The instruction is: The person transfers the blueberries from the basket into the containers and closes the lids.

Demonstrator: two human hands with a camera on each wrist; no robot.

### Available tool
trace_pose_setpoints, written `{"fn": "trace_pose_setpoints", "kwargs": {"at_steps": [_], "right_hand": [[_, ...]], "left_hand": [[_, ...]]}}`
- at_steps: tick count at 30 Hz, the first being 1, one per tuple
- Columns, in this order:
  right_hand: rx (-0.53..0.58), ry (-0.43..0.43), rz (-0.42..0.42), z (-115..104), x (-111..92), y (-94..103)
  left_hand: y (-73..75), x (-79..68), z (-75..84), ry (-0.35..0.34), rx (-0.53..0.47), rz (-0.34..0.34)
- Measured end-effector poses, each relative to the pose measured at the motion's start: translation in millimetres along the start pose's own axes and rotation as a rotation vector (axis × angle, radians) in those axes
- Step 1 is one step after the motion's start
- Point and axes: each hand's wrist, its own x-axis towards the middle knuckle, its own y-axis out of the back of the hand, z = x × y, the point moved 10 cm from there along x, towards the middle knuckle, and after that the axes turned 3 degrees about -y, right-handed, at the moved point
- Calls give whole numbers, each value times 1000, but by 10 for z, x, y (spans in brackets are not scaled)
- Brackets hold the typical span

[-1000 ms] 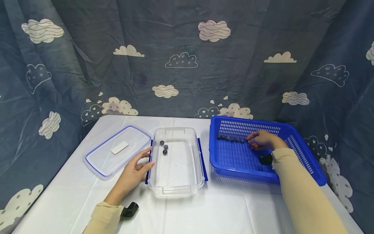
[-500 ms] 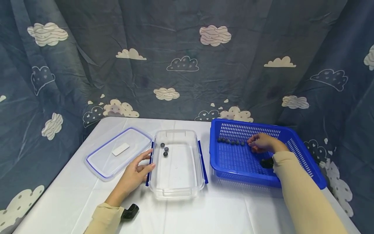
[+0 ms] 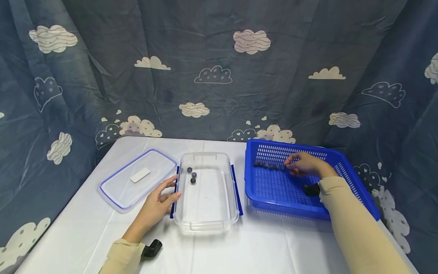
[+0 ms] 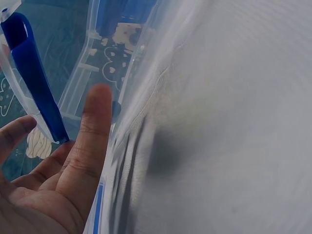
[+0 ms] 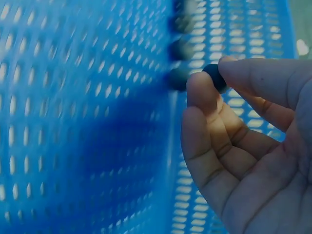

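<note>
A clear plastic container (image 3: 208, 199) stands mid-table with three dark berries (image 3: 192, 175) in its far left corner. My left hand (image 3: 173, 187) rests against its left wall, fingers (image 4: 95, 126) straight beside the blue latch (image 4: 34, 83). At the right is a blue perforated basket (image 3: 273, 190) with a row of several dark berries (image 3: 267, 166) near its far wall. My right hand (image 3: 288, 163) is at the right end of that row. It pinches one dark berry (image 5: 213, 76) between thumb and fingertip, just above the basket floor.
The container's lid (image 3: 119, 186), blue-rimmed with a white label (image 3: 140, 175), lies flat left of the container. A white cloth covers the table (image 3: 260, 243). A dark cloud-print curtain (image 3: 219, 68) hangs close behind and at both sides.
My right hand has shifted slightly left along the berry row and now pinches the end berry. The left hand has stayed against the container.
</note>
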Motion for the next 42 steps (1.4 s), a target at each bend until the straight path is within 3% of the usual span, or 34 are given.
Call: {"fn": "trace_pose_setpoints", "kwargs": {"at_steps": [5, 12, 19, 30, 42], "right_hand": [[-1, 43, -2, -275, -8, -3], [-63, 181, 23, -749, -66, -23], [-83, 259, 24, -1124, -132, -107], [-95, 357, 17, -1584, -222, -310], [-123, 380, -35, -1927, -132, -634]], "left_hand": [[18, 10, -18, -1, -1, 2], [12, 18, -52, 16, -10, -3], [13, 22, -59, 20, -6, 0], [13, 20, -51, 15, 5, -2], [13, 14, -47, 13, 3, 0]]}}
